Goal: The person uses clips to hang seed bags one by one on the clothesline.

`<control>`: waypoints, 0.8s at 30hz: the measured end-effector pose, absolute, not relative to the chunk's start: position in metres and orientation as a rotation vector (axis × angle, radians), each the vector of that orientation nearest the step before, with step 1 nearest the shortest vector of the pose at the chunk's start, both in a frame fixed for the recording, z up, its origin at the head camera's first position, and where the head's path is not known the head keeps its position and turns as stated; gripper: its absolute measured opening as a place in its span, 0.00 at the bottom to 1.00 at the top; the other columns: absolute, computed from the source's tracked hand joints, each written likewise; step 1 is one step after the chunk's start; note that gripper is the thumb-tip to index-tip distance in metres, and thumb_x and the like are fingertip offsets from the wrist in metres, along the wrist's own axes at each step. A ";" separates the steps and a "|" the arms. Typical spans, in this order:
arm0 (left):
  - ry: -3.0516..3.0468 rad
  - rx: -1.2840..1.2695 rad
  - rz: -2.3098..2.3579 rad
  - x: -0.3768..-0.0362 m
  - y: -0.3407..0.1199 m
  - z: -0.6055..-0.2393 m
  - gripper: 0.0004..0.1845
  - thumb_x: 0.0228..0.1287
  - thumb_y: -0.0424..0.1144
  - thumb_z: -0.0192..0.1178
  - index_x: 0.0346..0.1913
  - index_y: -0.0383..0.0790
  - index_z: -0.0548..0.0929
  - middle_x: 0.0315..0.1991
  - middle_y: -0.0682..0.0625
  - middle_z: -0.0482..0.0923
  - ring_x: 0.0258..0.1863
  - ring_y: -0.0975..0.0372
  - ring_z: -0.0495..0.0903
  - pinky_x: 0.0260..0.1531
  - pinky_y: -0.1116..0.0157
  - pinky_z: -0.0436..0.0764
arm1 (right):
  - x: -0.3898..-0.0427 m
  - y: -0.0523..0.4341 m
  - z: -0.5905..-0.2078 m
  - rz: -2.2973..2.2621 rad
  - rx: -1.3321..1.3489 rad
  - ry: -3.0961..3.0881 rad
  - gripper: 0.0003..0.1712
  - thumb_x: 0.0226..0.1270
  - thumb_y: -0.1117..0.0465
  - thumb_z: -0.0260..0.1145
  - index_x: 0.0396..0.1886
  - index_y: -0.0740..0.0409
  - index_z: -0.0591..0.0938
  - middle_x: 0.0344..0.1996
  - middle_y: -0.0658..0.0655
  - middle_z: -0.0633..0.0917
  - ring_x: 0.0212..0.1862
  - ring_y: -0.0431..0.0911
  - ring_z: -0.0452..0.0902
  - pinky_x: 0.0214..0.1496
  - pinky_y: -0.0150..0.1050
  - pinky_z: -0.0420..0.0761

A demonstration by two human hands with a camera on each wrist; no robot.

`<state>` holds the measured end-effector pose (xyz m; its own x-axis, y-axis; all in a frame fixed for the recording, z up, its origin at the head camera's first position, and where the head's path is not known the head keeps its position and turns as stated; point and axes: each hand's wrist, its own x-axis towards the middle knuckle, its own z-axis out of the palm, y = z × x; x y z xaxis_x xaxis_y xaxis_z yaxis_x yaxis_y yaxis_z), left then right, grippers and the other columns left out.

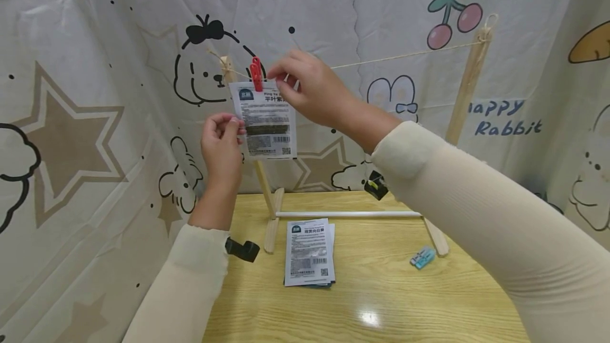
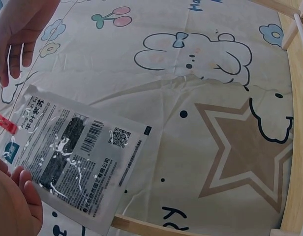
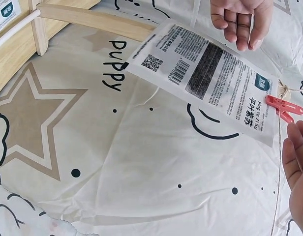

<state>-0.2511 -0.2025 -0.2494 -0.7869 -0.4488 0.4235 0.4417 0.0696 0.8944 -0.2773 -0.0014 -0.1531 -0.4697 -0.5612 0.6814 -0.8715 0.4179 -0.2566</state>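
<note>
Where the string [image 1: 405,55] runs between two wooden posts, a seed-style packet [image 1: 265,113] hangs near the left post [image 1: 263,184], secured at its top edge by a red clip [image 1: 256,74]. The packet is flat, rectangular and whitish, with a dark green logo at the upper left, a title beside it, rows of small print, a dark horizontal band, a barcode and a QR code at the lower right. The left hand [image 1: 221,144] is at the packet's left edge, fingers loosely bent and not gripping; whether the fingertips touch the edge cannot be told. The right hand [image 1: 310,86] is just beside the red clip, fingers relaxed and holding nothing. Below, a stack of similar packets [image 1: 307,253] lies on the table [image 1: 381,300].

In the head view, the right hand covers the packet's upper right corner and the end of its title. In the left wrist view, the frame edge cuts off part of the red clip, and glare breaks up the dark band. In the right wrist view, the right hand is cropped at the frame edge. The small print is too fine to read.
</note>
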 end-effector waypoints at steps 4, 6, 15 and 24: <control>-1.753 0.001 -1.760 -0.249 -0.202 -0.250 0.02 0.76 0.37 0.54 0.45 0.45 0.77 0.38 0.54 0.79 0.40 0.62 0.79 0.44 0.63 0.77 | -0.277 0.001 -0.155 0.839 1.211 -2.170 0.13 0.76 0.65 0.57 0.53 0.63 0.82 0.49 0.58 0.82 0.47 0.46 0.78 0.51 0.36 0.80; -1.769 -0.005 -1.750 -0.248 -0.202 -0.250 0.02 0.77 0.37 0.54 0.44 0.46 0.76 0.38 0.54 0.80 0.41 0.62 0.79 0.45 0.62 0.77 | -0.277 0.002 -0.156 0.851 1.200 -2.182 0.13 0.76 0.64 0.57 0.53 0.63 0.82 0.49 0.58 0.82 0.47 0.46 0.78 0.51 0.38 0.80; -1.798 0.005 -1.777 -0.247 -0.198 -0.252 0.02 0.76 0.37 0.55 0.45 0.46 0.77 0.38 0.55 0.81 0.39 0.63 0.80 0.44 0.63 0.77 | -0.277 0.008 -0.163 0.863 1.187 -2.194 0.13 0.76 0.63 0.58 0.53 0.63 0.82 0.48 0.58 0.81 0.46 0.45 0.78 0.49 0.37 0.80; -1.810 -0.015 -1.812 -0.246 -0.192 -0.254 0.03 0.76 0.37 0.55 0.47 0.45 0.77 0.39 0.54 0.82 0.39 0.62 0.81 0.41 0.67 0.77 | -0.278 0.014 -0.171 0.887 1.215 -2.161 0.12 0.75 0.66 0.57 0.51 0.64 0.83 0.47 0.59 0.81 0.45 0.45 0.78 0.48 0.35 0.80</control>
<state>-0.2459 -0.1916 -0.2543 -0.8363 -0.3803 0.3950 0.3953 0.0811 0.9150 -0.2776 0.0135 -0.1707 -0.4743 -0.5456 0.6909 -0.8737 0.3881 -0.2933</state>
